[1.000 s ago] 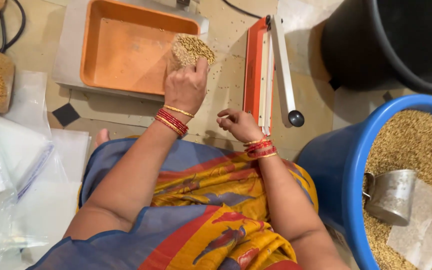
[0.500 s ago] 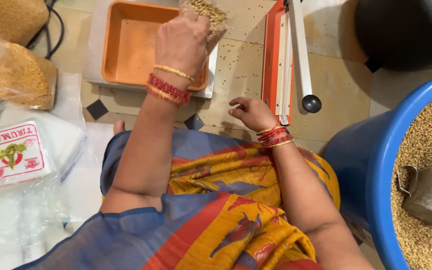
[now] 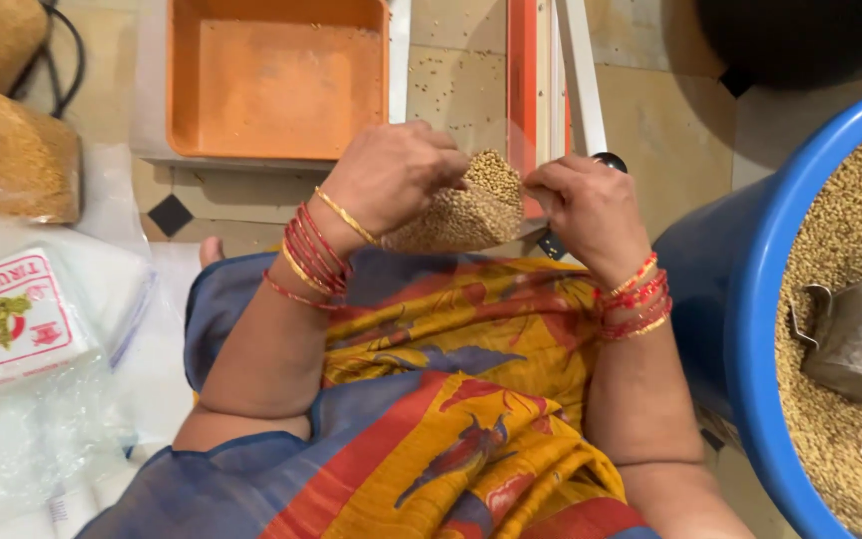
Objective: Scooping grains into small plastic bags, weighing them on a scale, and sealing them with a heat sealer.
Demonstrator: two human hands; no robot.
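Grain pouch (image 3: 466, 210), clear plastic, sits just below the orange tray (image 3: 276, 80), gripped by both: left hand (image 3: 391, 180) closed on its left edge, right hand (image 3: 586, 205) pinching its right.

Red and gold bangles on both wrists, bare forearms, blue, orange and yellow patterned sari

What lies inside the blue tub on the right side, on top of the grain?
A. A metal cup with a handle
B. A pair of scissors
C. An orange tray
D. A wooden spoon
A: a metal cup with a handle rests on the grain inside the blue tub, at the right edge of the view.
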